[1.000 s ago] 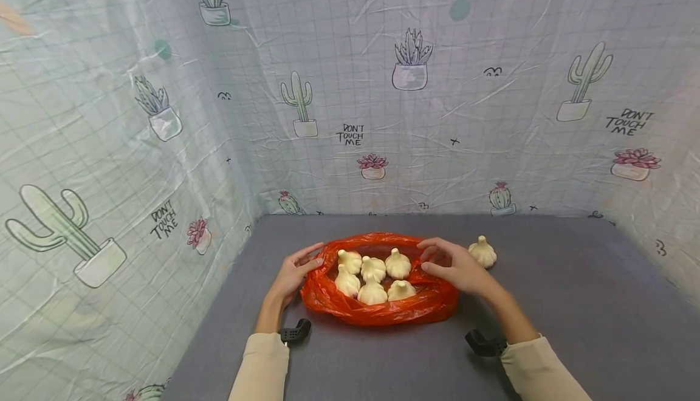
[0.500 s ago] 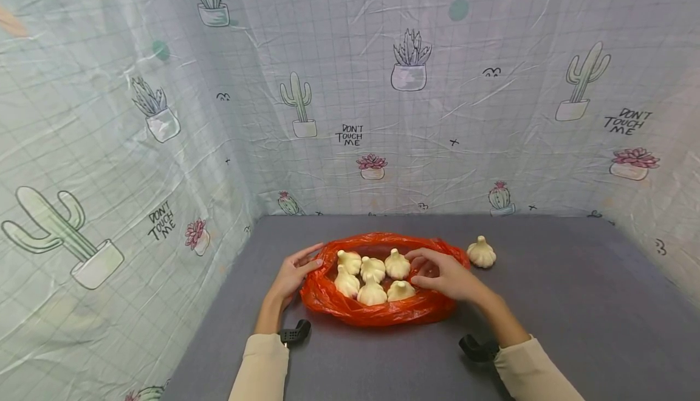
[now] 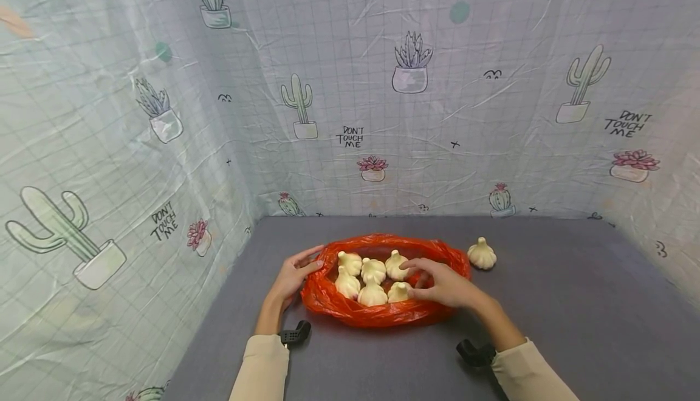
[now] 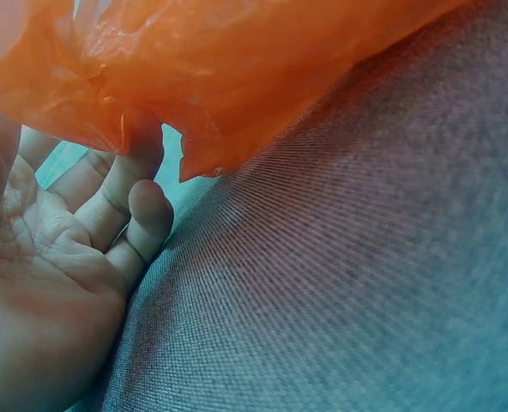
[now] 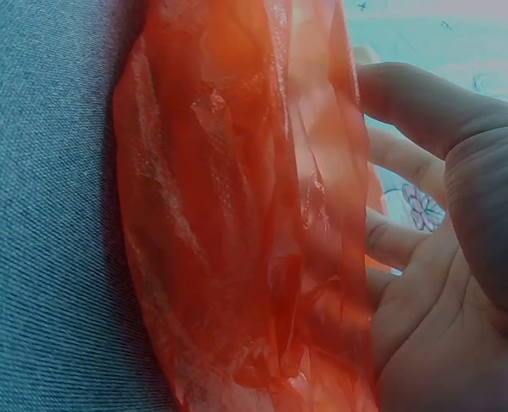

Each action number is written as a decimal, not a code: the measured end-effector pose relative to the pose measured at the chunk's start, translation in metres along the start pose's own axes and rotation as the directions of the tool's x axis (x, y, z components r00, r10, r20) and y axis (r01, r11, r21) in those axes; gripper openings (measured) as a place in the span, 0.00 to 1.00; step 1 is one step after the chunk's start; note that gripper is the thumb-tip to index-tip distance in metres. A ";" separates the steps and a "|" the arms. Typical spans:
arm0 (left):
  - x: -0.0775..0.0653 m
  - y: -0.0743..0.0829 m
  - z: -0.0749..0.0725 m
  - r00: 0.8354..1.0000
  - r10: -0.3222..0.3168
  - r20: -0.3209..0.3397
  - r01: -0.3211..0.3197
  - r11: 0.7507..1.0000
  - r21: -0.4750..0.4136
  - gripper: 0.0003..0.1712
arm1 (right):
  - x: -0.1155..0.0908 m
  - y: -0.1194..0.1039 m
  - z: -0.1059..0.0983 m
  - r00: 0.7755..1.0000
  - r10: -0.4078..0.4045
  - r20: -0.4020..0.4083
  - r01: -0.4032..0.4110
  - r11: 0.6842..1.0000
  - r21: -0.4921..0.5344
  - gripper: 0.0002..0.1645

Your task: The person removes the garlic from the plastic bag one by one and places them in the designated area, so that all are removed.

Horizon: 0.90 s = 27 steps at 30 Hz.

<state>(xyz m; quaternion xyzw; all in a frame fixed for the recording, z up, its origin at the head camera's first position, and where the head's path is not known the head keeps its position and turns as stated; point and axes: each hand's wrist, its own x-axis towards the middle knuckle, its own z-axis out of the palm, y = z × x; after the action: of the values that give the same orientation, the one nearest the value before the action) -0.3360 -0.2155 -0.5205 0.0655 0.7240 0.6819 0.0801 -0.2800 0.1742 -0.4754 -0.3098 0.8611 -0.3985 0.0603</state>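
A red plastic bag [image 3: 350,315] lies with its mouth spread wide, and several pale garlic bulbs [image 3: 373,271] sit inside it. My left hand [image 3: 290,277] rests against the bag's left end, thumb at the rim and fingers along the outside. In the left wrist view, the bag [image 4: 237,77] hangs over those relaxed fingers. My right hand [image 3: 445,282] reaches over the right rim into the bag. Its index fingertip is right at the back right bulb [image 3: 396,265], its thumb at the front right bulb [image 3: 399,292]. The right wrist view shows the bag's side [image 5: 228,215] covering the fingertips.
One more garlic bulb [image 3: 482,254] stands on the grey table [image 3: 574,304], just right of the bag. A cactus-print curtain [image 3: 454,109] encloses the back and sides. Black wrist cameras [image 3: 476,353] sit at both wrists.
My right hand has moved left, from the bag's right rim to the bulbs on the right inside. My left hand and the bag have hardly moved.
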 end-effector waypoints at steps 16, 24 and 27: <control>0.000 -0.001 0.001 1.000 -0.016 -0.018 0.016 1.000 -0.010 0.27 | 0.000 0.000 0.010 1.000 0.011 0.024 -0.011 1.000 0.005 0.29; 0.000 -0.001 0.001 1.000 -0.012 -0.015 0.011 1.000 -0.017 0.27 | 0.002 0.001 0.015 0.998 0.020 0.053 -0.019 0.999 -0.027 0.31; 0.000 -0.001 0.001 1.000 -0.010 -0.017 0.010 1.000 -0.016 0.27 | 0.002 0.001 0.015 0.998 0.025 0.064 -0.023 0.999 -0.030 0.32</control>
<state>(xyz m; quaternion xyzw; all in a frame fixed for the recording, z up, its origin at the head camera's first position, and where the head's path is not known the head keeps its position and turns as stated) -0.3358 -0.2148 -0.5214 0.0554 0.7195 0.6879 0.0777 -0.2771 0.1633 -0.4861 -0.3128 0.8681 -0.3751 0.0882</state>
